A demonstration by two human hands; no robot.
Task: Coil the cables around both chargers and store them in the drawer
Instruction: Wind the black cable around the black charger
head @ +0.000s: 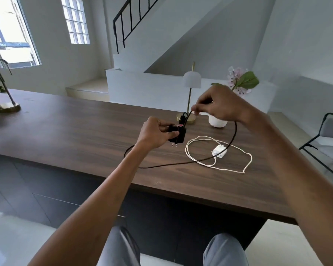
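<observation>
My left hand grips a black charger above the dark wooden table, its two prongs pointing down. A few turns of black cable lie round the charger body. My right hand pinches that cable just above and right of the charger; the rest of it hangs in a long loop down to the tabletop and back under my left forearm. A white charger lies on the table to the right, inside its loose white cable. The drawer fronts below the table edge are dark and shut.
A small lamp with a brass base and a white vase holding a pink flower stand just behind my hands. A brass stand and a plant sit at the table's far left. A black metal chair stands to the right.
</observation>
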